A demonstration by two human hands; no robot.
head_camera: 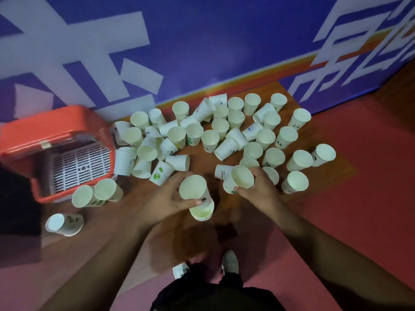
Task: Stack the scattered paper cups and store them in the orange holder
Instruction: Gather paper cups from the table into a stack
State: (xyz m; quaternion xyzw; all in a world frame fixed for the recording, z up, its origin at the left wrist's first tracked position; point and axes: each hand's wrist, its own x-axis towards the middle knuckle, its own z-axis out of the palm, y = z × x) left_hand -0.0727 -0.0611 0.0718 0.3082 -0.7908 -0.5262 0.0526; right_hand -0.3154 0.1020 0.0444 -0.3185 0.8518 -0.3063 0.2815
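From the head view, the left hand (166,198) curls round a paper cup (193,187) that seems to sit over a second cup (201,212), while the right hand (258,190) grips another cup (242,179) just beside it. The scattered cups (224,131) crowd the tabletop (203,163), some upright, some tipped; the orange holder (56,131) stands open at the left. A tilted push could crumple a rim, and a forearm may knock nearby cups rolling.

Matt white paper cups (226,133) (some printed) lie on a smooth wood-look worktop (202,167); the orange holder (74,122) is glossy plastic.
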